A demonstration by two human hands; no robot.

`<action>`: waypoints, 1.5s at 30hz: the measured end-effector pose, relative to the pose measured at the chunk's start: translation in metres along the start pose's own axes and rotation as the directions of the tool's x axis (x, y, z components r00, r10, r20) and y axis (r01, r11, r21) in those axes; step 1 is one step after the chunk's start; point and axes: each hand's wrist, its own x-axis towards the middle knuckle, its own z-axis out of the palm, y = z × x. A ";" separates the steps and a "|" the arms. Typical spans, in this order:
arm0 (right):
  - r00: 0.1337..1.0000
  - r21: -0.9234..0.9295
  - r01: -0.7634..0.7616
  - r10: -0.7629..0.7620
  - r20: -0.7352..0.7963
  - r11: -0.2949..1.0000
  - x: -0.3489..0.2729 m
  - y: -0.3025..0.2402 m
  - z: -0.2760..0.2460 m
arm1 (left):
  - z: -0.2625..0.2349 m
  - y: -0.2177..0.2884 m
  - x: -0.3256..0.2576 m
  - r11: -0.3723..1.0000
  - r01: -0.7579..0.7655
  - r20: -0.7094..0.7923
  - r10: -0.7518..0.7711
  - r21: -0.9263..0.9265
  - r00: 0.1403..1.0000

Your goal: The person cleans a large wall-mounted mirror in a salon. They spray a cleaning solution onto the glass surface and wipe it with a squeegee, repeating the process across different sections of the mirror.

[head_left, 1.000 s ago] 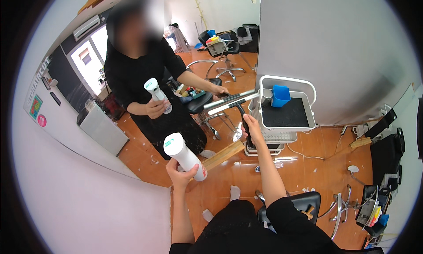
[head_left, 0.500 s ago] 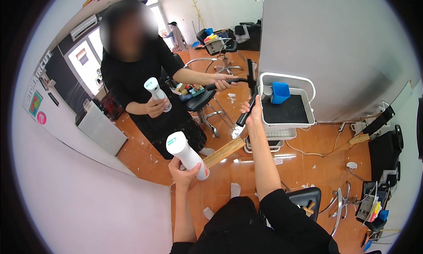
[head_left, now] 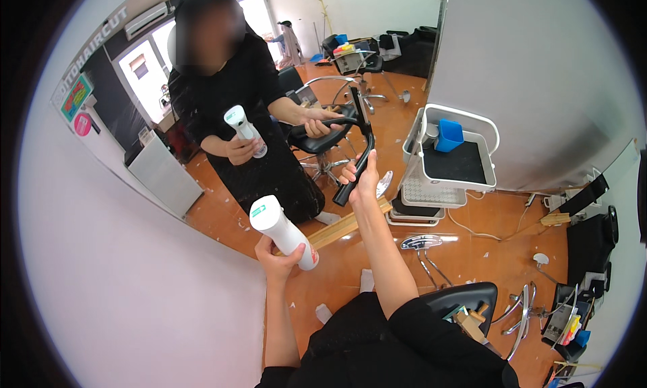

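since a second ago, the slim black t-shaped squeegee (head_left: 368,145) had swung from lying crosswise to nearly upright before the smooth, reflective mirror (head_left: 394,112); whether its blade touched, i could not tell. the right hand (head_left: 364,178) had its grip wrapped around the slender handle. the left hand (head_left: 278,260) had its grip clamped on a tilted, rounded white bottle (head_left: 286,234). a white round-cornered trolley (head_left: 458,184) stood to the right.

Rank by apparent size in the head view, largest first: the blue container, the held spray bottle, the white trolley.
1. White trolley
2. Held spray bottle, nearer the camera than the others
3. Blue container
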 end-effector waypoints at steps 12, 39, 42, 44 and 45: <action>0.990 -0.075 -0.111 0.116 0.074 0.991 -0.087 0.148 0.046 | -0.109 0.004 -0.034 0.994 -0.035 -0.111 0.047 0.105 0.993; 0.902 -0.825 0.429 -0.135 0.409 0.368 -0.129 0.305 -0.033 | -0.224 0.017 -0.097 0.992 0.001 -0.374 0.047 0.128 0.926; 0.893 -0.879 0.451 -0.087 0.442 0.155 -0.127 0.286 -0.051 | -0.224 0.018 -0.098 0.992 0.023 -0.368 0.025 0.124 0.930; 0.908 -0.889 0.416 -0.036 0.417 0.190 -0.124 0.272 -0.056 | -0.222 0.023 -0.096 0.992 0.022 -0.344 0.021 0.122 0.939; 0.930 -0.907 0.349 0.031 0.366 0.237 -0.132 0.263 -0.050 | -0.222 0.026 -0.096 0.992 0.022 -0.336 0.021 0.122 0.941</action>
